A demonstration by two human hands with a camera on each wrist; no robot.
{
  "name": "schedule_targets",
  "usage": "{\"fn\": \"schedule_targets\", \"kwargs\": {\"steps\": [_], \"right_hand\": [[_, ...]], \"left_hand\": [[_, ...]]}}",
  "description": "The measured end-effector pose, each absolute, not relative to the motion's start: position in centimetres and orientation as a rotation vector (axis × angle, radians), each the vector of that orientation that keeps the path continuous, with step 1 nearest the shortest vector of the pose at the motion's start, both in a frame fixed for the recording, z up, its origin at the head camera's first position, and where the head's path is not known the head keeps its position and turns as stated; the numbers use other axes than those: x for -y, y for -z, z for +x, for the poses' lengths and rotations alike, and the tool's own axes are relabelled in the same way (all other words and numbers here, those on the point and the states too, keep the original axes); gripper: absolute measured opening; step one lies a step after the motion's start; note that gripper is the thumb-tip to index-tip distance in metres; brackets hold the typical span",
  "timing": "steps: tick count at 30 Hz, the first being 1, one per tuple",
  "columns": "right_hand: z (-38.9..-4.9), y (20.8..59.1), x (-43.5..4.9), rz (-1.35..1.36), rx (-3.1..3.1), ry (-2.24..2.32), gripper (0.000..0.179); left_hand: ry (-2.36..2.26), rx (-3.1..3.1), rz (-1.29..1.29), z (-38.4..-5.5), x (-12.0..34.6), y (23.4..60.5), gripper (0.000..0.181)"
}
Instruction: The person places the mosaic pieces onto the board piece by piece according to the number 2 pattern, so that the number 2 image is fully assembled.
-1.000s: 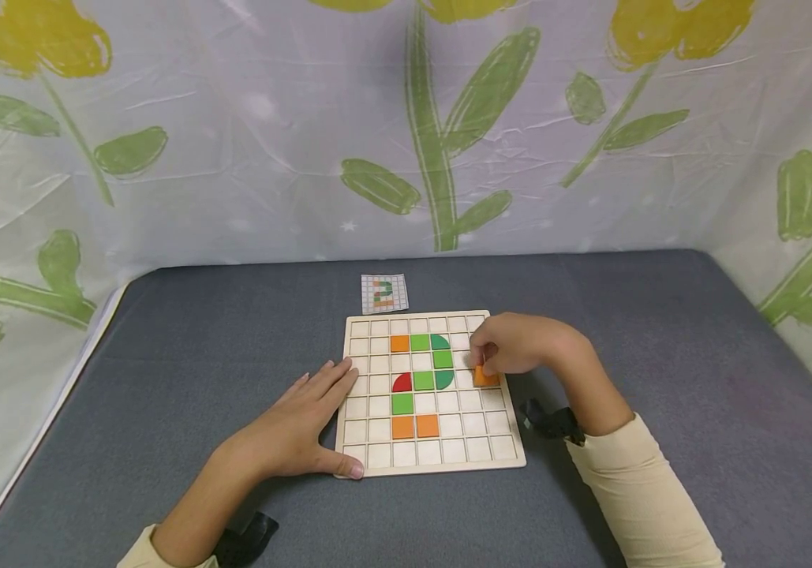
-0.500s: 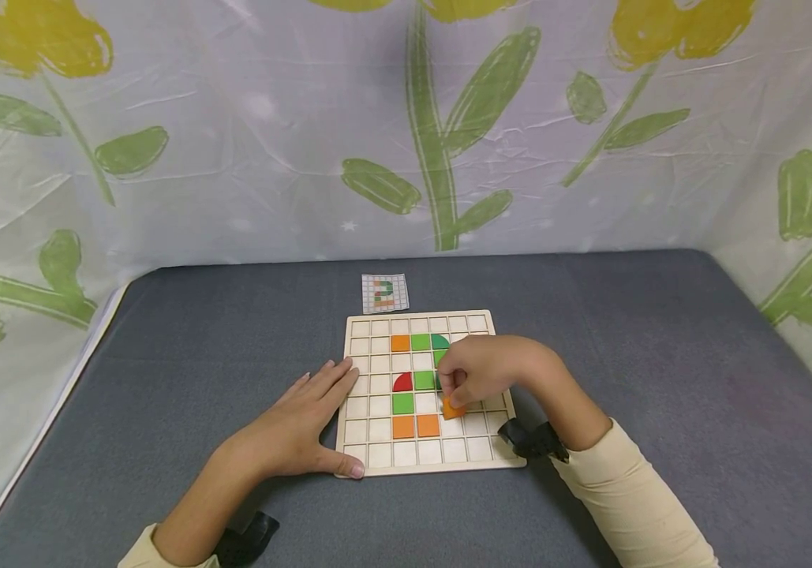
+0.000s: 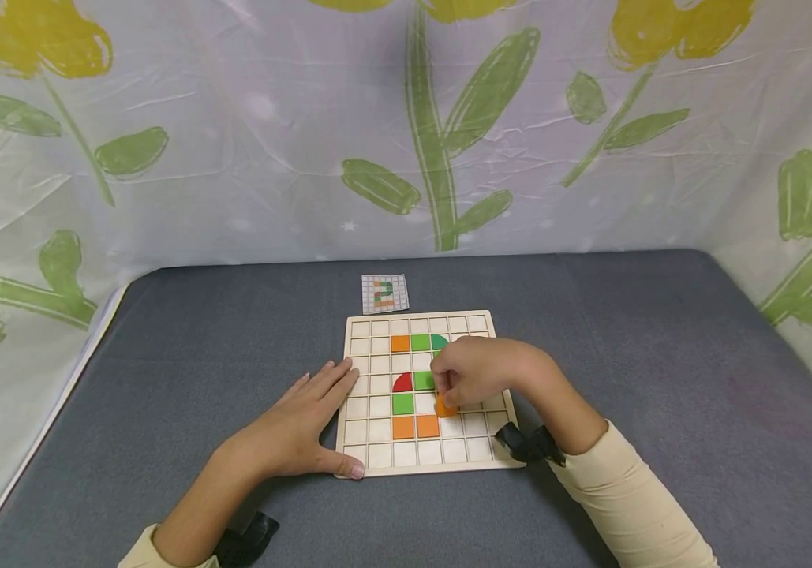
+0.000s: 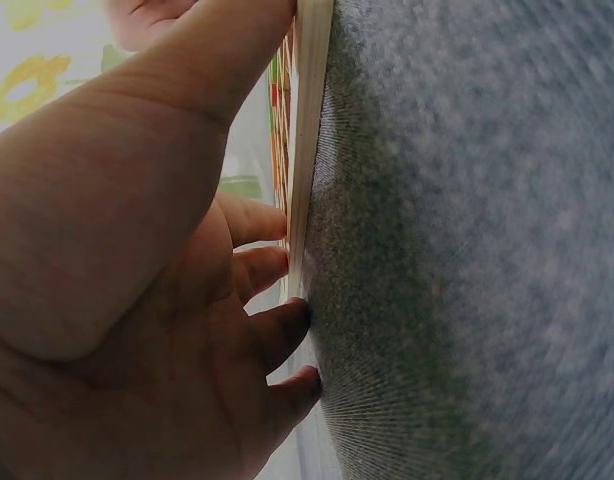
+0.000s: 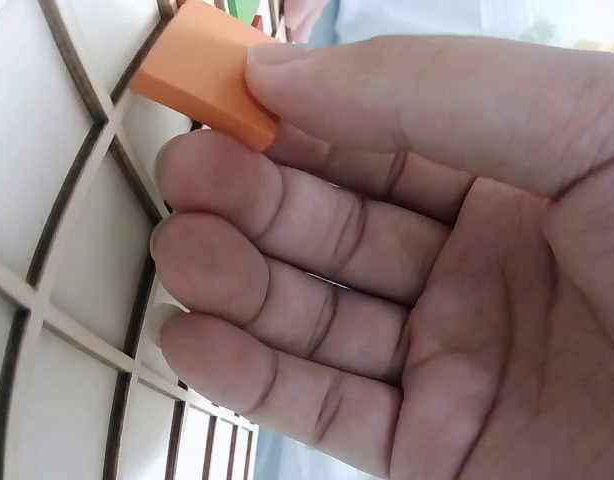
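Observation:
My right hand [image 3: 487, 369] pinches an orange square tile [image 5: 202, 75] between thumb and index finger, tilted close over the grid cells right of centre. Its other fingers lie against the grid in the right wrist view. The wooden grid board [image 3: 434, 471] bears a pattern: an orange tile [image 3: 400, 344], green squares [image 3: 420, 342], a red quarter-round tile [image 3: 402, 383], a lower green square [image 3: 402, 404] and two orange squares [image 3: 428, 426]. The right hand hides part of the pattern. My left hand [image 3: 288, 430] rests spread at the board's left edge, thumb on the near corner.
A small printed card [image 3: 385, 293] with a coloured grid pattern lies just beyond the board. The grey cloth-covered table [image 3: 633, 315] extends around it, with a flower-printed curtain [image 3: 256, 158] behind and at the sides.
My right hand has carried the orange tile from the board's right side leftward and slightly nearer, then a little further left. The left hand and board have stayed in place.

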State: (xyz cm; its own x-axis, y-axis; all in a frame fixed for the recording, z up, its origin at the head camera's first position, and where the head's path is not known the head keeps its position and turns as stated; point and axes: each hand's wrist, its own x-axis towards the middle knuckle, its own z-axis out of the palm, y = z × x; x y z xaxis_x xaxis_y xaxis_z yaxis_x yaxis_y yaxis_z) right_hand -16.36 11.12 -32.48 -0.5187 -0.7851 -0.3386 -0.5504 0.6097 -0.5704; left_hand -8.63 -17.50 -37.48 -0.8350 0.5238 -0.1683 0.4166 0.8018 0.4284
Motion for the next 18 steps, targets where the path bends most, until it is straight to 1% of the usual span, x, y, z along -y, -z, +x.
{"fn": "schedule_targets", "kwargs": {"steps": [18], "right_hand": [[-16.03,32.81,-10.82,-1.015,-2.243,0.457,0.024]], "left_hand": [[-0.550,-2.721,0.734,-8.65,17.59,37.61,0.127]]}}
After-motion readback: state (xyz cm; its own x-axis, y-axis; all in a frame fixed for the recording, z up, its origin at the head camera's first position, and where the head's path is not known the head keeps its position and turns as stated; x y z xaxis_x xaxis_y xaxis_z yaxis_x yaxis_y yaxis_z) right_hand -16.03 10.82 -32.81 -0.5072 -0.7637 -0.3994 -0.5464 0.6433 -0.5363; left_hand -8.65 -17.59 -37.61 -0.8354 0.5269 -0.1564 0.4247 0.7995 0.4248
